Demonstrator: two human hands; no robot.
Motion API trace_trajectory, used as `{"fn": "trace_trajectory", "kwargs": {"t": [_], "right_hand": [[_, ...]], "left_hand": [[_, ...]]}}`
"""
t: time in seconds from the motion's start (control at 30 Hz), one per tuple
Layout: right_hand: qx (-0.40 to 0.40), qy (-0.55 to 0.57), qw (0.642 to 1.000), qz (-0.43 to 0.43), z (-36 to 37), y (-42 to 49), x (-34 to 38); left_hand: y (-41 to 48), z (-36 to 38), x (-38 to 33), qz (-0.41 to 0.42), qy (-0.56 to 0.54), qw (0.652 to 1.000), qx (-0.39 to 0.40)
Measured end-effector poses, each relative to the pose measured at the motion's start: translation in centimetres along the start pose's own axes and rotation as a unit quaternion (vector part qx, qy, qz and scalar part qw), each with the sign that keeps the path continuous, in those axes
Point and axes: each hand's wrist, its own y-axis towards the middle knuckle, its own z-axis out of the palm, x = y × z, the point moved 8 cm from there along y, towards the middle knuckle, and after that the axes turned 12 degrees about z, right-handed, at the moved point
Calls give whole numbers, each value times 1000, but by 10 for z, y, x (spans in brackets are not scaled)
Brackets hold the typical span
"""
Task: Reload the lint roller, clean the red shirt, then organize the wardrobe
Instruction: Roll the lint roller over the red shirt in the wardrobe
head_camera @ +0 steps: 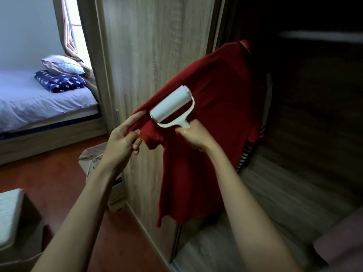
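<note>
A red shirt (212, 99) hangs at the open side of the wooden wardrobe (157, 46), its sleeve pulled out to the left. My left hand (123, 137) pinches the hem of that sleeve and holds it taut. My right hand (193, 137) grips the handle of a white lint roller (170, 107). The roller's white drum lies against the stretched sleeve, just right of my left fingers.
A striped garment (245, 154) shows behind the shirt inside the dark wardrobe. A cardboard box (110, 173) stands on the red-brown floor by the wardrobe door. A bed (39, 101) with pillows lies at the left, and another box (17, 222) sits at the lower left.
</note>
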Motion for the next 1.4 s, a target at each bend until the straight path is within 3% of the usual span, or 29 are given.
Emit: {"fn": "trace_trajectory", "kwargs": {"t": [0.17, 0.33, 0.5, 0.67, 0.83, 0.97, 1.07, 1.13, 1.3, 1.4], "right_hand": [[42, 122, 988, 87, 23, -15, -37], [7, 201, 978, 52, 3, 5, 18], [94, 293, 946, 97, 24, -13, -7], [163, 394, 903, 56, -28, 6, 38], [254, 450, 853, 73, -22, -4, 4], [268, 500, 823, 31, -66, 22, 25], [267, 498, 825, -2, -88, 41, 34], [292, 483, 825, -5, -74, 45, 14], [406, 468, 782, 68, 16, 17, -86], [425, 473, 763, 115, 51, -7, -136]], "left_hand": [[1, -1, 2, -6, -2, 1000, 5], [2, -1, 0, -1, 6, 1000, 21], [-6, -1, -1, -1, -4, 999, 40], [-20, 7, 2, -9, -25, 999, 46], [-21, 10, 8, -20, -25, 999, 43], [-18, 11, 10, -21, -24, 999, 38], [-18, 13, 15, -23, -30, 999, 39], [-22, 16, 19, -28, -35, 998, 45], [-38, 26, 39, -52, -46, 996, 60], [-50, 38, 55, -48, -14, 995, 87]]}}
